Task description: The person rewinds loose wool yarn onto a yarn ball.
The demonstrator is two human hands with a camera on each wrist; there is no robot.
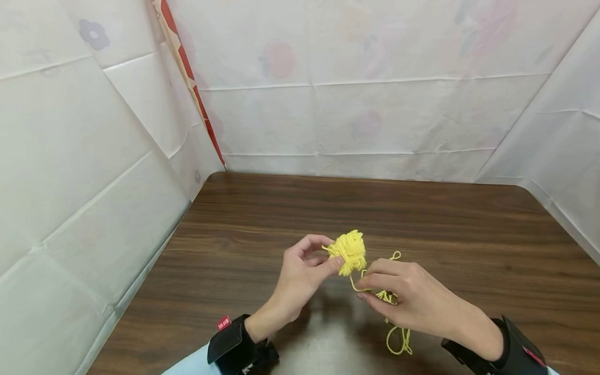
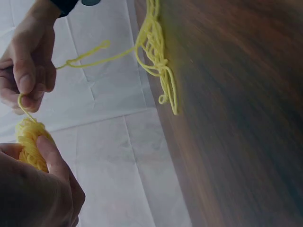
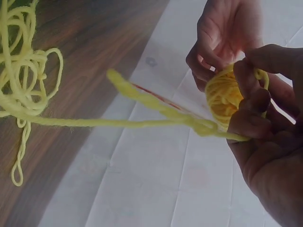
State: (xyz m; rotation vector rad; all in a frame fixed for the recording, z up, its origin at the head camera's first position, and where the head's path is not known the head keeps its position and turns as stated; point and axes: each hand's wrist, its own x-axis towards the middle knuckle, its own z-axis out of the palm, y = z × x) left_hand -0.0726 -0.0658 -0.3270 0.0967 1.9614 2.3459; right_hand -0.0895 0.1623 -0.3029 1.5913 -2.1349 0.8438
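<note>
My left hand (image 1: 303,273) holds a small wound ball of yellow yarn (image 1: 349,252) above the table, thumb on the near side and fingers behind. From the ball's lower edge a strand of yarn (image 2: 26,106) runs to my right hand (image 1: 407,294), which pinches it between thumb and fingers just to the right. Past the right hand the strand (image 3: 118,123) carries on, with a twisted loop in it, to a loose tangle of yarn (image 3: 21,80) on the table. In the head view the right hand hides part of that tangle.
A dark brown wood-grain table (image 1: 262,208) lies under both hands. White sheets (image 1: 375,114) with faint prints hang round its back and sides, and a red and cream strip (image 1: 187,78) runs down the back left corner. Black bands (image 1: 234,341) wrap both wrists.
</note>
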